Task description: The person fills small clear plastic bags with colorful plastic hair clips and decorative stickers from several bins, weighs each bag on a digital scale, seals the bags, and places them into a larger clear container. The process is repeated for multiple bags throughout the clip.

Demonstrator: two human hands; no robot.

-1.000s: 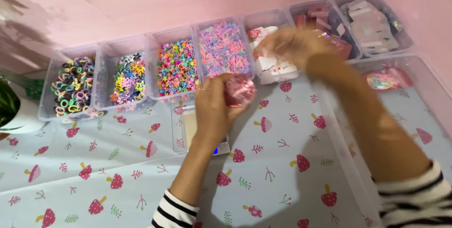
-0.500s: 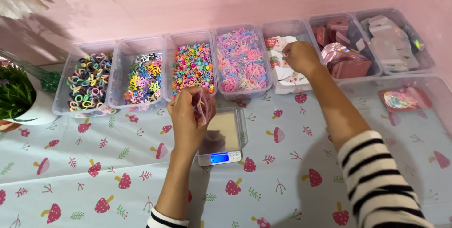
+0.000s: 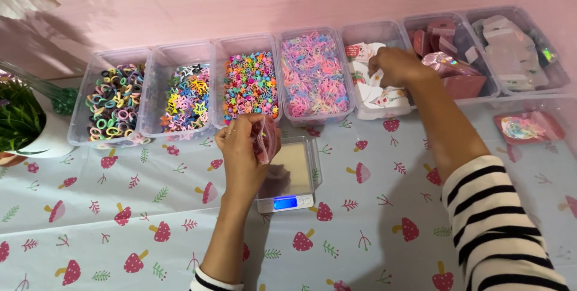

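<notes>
My left hand (image 3: 241, 151) holds a small clear bag (image 3: 266, 139) with pink contents above a small digital scale (image 3: 294, 178) with a lit blue display. My right hand (image 3: 393, 66) reaches into a clear bin of white printed packets (image 3: 375, 94) at the back and grips one of them. Both sleeves are black-and-white striped.
A row of clear bins lines the pink wall: hair ties (image 3: 113, 101), star beads (image 3: 183, 97), mixed colourful beads (image 3: 250, 83), pastel bands (image 3: 314, 80), pink boxes (image 3: 448, 44), white packets (image 3: 515, 50). A pink pouch (image 3: 528, 127) lies at right. A potted plant (image 3: 24, 119) stands at left.
The view has shifted so the scale shows in full. My left hand lowered the small bag toward the scale. My right hand settled into the white packet bin.
</notes>
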